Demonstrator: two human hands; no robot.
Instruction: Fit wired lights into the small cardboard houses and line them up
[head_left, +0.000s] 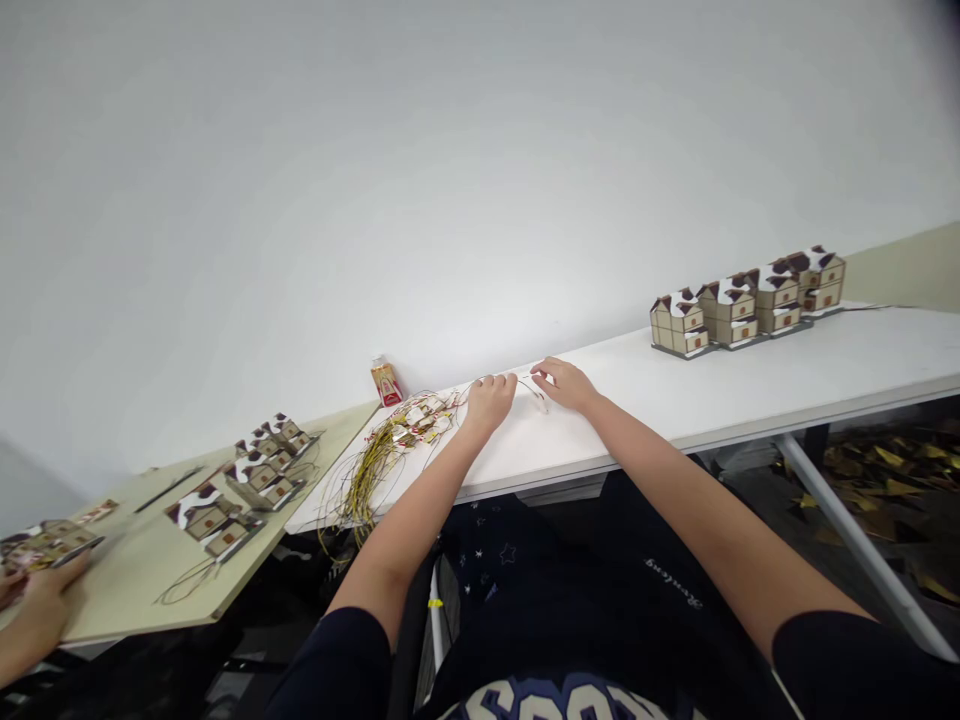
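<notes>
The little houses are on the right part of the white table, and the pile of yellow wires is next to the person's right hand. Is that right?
Not quite: the pile of yellow wires is next to the left hand, as the head view shows. The little houses are on the right part of the white table.

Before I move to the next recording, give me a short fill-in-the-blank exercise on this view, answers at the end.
1. The wire bundle lies mostly on the ____-coloured tabletop.
2. The person's right hand is farther from the bundle than their ____ hand.
3. Behind the red-and-gold container rises a plain, pale ____.
4. The model houses on the same tabletop as the bundle stand towards the picture's ____ side.

Missing words: white; left; wall; right.
</notes>
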